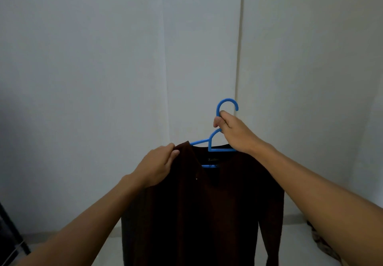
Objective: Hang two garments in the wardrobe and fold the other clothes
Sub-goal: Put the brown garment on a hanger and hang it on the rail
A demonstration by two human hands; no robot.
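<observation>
While right hand (pixel 232 130) grips blue hanger (pixel 219 139) neck, left hand (pixel 159 165) pinches dark garment (pixel 207 203) shoulder; arms outstretched.

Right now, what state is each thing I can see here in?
Blue hanger: held up in the air, hook free, not on any rail.
Dark brown garment: hanging down, its left shoulder off the hanger arm.
Right hand: fingers curled round the hanger's neck.
Left hand: pinching the garment's shoulder edge.

garment (pixel 207 203) on hanger (pixel 210 141), before wall (pixel 103 58)
</observation>
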